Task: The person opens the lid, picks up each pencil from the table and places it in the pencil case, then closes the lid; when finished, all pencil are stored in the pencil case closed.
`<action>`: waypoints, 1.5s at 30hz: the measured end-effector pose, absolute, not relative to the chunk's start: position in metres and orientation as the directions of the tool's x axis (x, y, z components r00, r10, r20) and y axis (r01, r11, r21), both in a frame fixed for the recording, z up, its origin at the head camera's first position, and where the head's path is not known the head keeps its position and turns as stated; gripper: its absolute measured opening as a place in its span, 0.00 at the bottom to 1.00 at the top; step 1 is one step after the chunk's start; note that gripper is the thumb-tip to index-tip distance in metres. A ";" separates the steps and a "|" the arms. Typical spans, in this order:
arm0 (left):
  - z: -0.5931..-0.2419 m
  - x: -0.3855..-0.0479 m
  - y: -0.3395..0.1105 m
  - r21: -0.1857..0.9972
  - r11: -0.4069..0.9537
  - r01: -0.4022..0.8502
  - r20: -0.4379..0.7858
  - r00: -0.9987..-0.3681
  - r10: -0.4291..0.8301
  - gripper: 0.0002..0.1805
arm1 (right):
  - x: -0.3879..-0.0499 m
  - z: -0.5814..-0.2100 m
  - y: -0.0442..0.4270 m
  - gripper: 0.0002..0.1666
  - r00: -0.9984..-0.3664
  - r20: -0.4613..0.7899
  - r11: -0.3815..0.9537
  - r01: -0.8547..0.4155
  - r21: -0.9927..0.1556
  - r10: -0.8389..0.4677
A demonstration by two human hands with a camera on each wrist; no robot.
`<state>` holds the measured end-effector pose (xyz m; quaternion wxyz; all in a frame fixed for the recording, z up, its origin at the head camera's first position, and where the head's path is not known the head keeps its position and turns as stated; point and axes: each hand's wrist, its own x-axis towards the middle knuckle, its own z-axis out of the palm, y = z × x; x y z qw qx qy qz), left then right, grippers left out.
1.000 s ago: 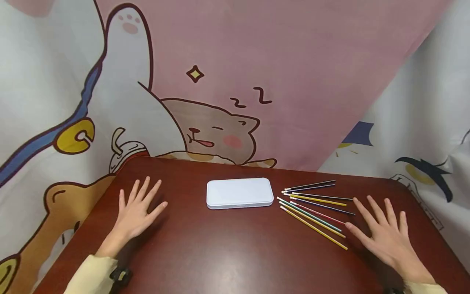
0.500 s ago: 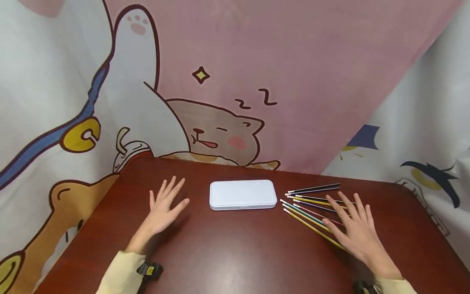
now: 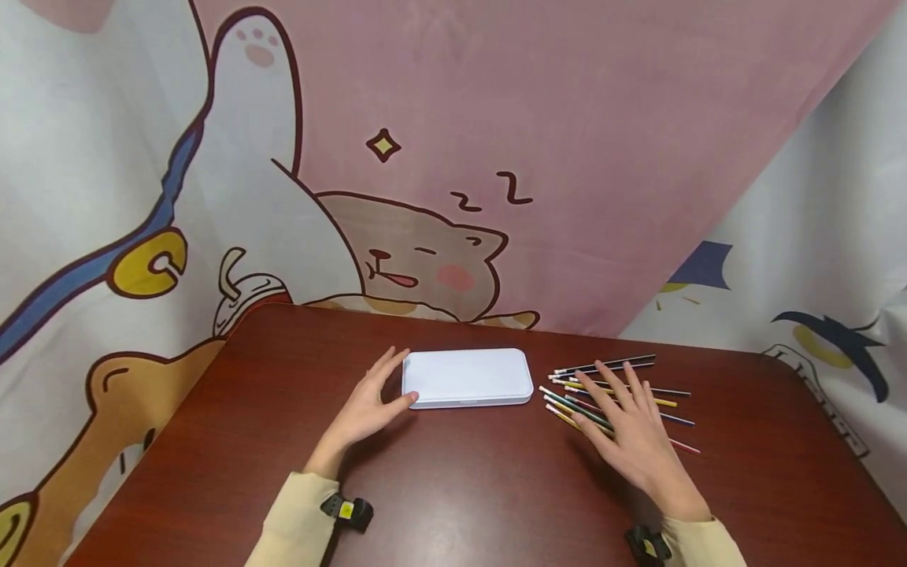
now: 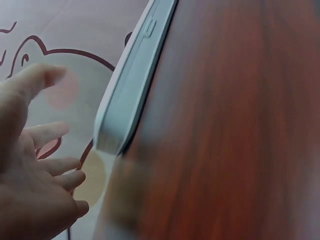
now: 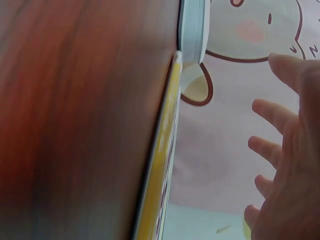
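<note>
A closed white case (image 3: pixel 468 376) lies on the table. At its left end is my left hand (image 3: pixel 367 409), fingers spread, thumb by the front corner; whether it touches cannot be told. The left wrist view shows the case (image 4: pixel 131 85) beyond that hand (image 4: pixel 37 175), with a gap between them. My right hand (image 3: pixel 634 437) is over several pencils (image 3: pixel 666 391) to the right of the case, fingers apart, gripping nothing. In the right wrist view the hand (image 5: pixel 295 145) is beside the pencils (image 5: pixel 159 165) and the case end (image 5: pixel 192 30).
The dark red-brown table (image 3: pixel 453 488) reaches back to a cloth (image 3: pixel 602 157) printed with cartoon animals, which also hangs at both sides. Each wrist wears a black band, the left one (image 3: pixel 347 510) and the right one (image 3: pixel 648 545), below light yellow sleeves.
Both hands have moved inward: the left hand rightward to the case's left end, the right hand leftward over the pencils. The case and pencils lie about as before.
</note>
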<state>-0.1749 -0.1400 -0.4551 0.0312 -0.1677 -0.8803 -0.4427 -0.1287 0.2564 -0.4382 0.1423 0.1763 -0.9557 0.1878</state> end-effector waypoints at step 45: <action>-0.469 -0.187 -0.137 0.910 0.400 0.110 0.001 -0.965 0.263 0.46 | -0.186 -0.454 0.137 0.26 -0.762 0.377 0.570 -0.646 -0.507 -0.527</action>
